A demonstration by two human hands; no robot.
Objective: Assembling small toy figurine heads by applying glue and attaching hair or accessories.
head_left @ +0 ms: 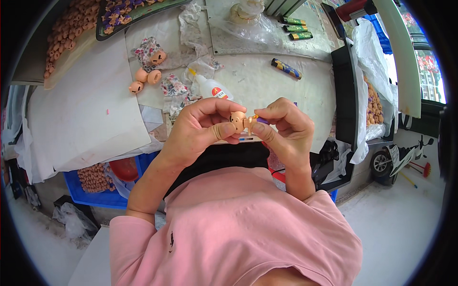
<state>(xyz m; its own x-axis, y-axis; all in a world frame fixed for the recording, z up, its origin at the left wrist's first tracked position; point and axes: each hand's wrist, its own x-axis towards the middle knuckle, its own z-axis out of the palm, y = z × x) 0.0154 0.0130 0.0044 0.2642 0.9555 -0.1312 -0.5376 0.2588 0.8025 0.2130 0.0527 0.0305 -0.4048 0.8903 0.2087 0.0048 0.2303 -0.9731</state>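
Two hands meet over one tiny doll head [237, 120], a small peach ball w/ a face on it. It sits up in the air above the table's near edge, right in front of the person's chest. The left hand [200, 131] is closed round it, thumb and fingers pinching it tight. The right hand [286, 131] is closed too, pinching a little tan doll body [249, 125] w/ a purple bit [262, 121] poking out beside it. Head & body touch, or nearly; I can't tell if they are stuck yet.

Looks to me like the joining step: the body's neck goes into the head. Next move prob needs a straight, gentle push, maybe a small twist, w/ both pinches kept firm so nothing slips.

Just behind the hands a white glue bottle [212, 88] w/ a yellow tip lies on the table [267, 81]. Flower-print cloth scraps [174, 88] lie near it. Further left, three more peach heads [143, 78] sit close together. Down low on the left, a blue crate [90, 193] holds lots more peach bits.
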